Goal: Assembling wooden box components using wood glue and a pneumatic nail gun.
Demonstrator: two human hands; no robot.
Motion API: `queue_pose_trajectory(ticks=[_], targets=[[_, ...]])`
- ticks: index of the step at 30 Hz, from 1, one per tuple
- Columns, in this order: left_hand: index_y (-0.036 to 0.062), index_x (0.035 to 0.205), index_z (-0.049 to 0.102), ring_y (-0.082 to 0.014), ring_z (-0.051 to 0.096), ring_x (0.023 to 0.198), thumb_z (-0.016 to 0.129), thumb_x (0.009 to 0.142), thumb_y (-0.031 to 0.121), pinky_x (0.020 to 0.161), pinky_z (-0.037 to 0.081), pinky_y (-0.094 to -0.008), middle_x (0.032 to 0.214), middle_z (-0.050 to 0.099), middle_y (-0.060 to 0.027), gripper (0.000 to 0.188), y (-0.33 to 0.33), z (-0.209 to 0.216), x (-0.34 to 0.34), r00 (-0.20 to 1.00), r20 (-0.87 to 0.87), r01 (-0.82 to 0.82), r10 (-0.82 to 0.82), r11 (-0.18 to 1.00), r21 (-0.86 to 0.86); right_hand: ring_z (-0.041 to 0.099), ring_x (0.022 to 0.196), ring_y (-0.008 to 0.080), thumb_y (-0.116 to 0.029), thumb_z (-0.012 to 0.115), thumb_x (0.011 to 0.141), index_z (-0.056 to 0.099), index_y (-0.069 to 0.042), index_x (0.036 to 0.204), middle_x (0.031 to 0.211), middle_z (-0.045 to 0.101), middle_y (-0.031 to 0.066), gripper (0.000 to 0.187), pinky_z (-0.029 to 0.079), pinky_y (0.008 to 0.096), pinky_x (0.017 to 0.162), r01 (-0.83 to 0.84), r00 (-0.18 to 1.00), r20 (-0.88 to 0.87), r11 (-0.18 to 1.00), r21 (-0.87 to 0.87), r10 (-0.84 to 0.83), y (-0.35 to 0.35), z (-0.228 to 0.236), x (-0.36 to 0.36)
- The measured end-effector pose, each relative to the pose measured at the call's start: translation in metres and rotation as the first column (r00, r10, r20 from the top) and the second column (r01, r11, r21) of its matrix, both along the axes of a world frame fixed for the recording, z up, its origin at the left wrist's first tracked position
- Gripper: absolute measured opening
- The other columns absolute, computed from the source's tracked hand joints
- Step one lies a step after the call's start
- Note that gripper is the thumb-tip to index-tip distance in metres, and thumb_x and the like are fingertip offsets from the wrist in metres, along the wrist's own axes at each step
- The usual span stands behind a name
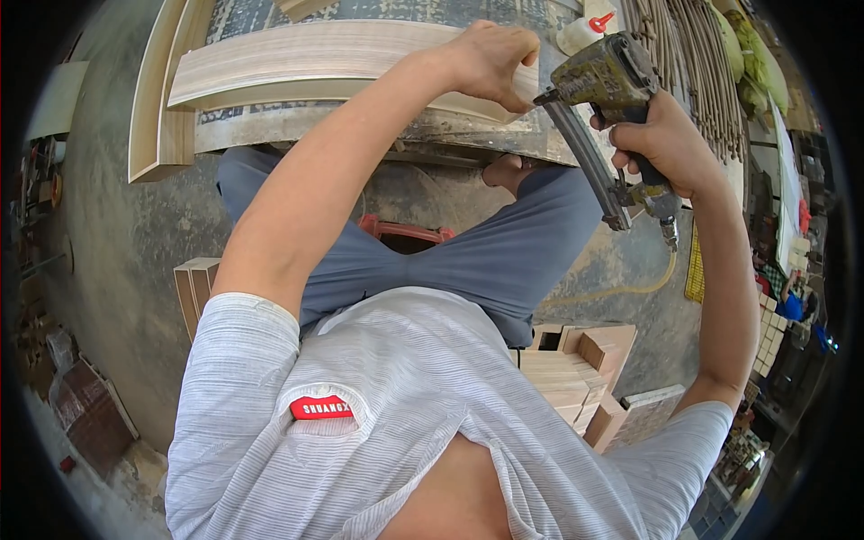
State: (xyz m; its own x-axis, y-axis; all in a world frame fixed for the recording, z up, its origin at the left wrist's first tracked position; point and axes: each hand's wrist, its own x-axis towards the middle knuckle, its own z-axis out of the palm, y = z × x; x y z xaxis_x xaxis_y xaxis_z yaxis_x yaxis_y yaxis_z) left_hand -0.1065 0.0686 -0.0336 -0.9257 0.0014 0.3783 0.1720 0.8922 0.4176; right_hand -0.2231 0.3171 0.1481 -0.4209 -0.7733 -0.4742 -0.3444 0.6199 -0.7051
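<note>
My right hand (661, 144) is wrapped round the handle of a worn, olive-and-black pneumatic nail gun (598, 76). The gun's nose points left, close by the fingers of my left hand (493, 67). That left hand is closed over the right end of a light wood-grain board assembly (315, 58), thumb on the near side. The assembly lies lengthwise across the worktable (243, 135), and a lower strip shows along its near edge. From the bottom of the gun's handle a yellow air hose (648, 286) curves down to the left.
Past the gun's nose stands a white glue bottle (576, 36) with a red cap. Bundled thin brown rods (697, 72) lie at the right. Longer boards (162, 117) stick out over the table's left edge. Wooden pieces (576, 378) are stacked low beside my right leg.
</note>
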Motion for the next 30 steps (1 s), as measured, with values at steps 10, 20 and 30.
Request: queue_pose_trajectory(ticks=[10, 20, 30], targets=[[0.0103, 0.112, 0.062, -0.0352, 0.072, 0.102, 0.1, 0.074, 0.043, 0.098, 0.052, -0.0452, 0.104, 0.069, -0.0106, 0.063, 0.001, 0.001, 0.0, 1.0, 0.008, -0.009, 0.009, 1.0, 0.015, 0.07, 0.067, 0.0101, 0.0, 0.071, 0.093, 0.072, 0.009, 0.124, 0.105, 0.076, 0.0078, 0.033, 0.053, 0.0282, 0.055, -0.012, 0.998, -0.055, 1.0, 0.002, 0.012, -0.001, -0.001, 0.005], [0.0097, 0.108, 0.06, -0.0368, 0.072, 0.103, 0.101, 0.072, 0.043, 0.097, 0.053, -0.0467, 0.105, 0.071, -0.0115, 0.063, 0.002, 0.002, 0.001, 1.0, -0.008, -0.008, 0.008, 1.0, 0.013, 0.07, 0.065, 0.0107, -0.001, 0.07, 0.093, 0.074, 0.009, 0.121, 0.09, 0.075, 0.0087, 0.03, 0.055, 0.0299, 0.056, -0.092, 0.985, -0.142, 0.995, 0.042, 0.098, -0.006, -0.001, -0.007], [0.0086, 0.104, 0.061, -0.0383, 0.073, 0.099, 0.102, 0.07, 0.042, 0.091, 0.055, -0.046, 0.1, 0.071, -0.0128, 0.063, 0.0, 0.004, 0.001, 1.0, 0.026, -0.019, 0.018, 0.999, 0.035, 0.068, 0.065, 0.0089, -0.006, 0.073, 0.091, 0.077, 0.009, 0.121, 0.102, 0.08, 0.0066, 0.033, 0.056, 0.0293, 0.056, 0.014, 0.999, -0.034, 0.999, 0.03, -0.013, -0.005, -0.002, -0.005]])
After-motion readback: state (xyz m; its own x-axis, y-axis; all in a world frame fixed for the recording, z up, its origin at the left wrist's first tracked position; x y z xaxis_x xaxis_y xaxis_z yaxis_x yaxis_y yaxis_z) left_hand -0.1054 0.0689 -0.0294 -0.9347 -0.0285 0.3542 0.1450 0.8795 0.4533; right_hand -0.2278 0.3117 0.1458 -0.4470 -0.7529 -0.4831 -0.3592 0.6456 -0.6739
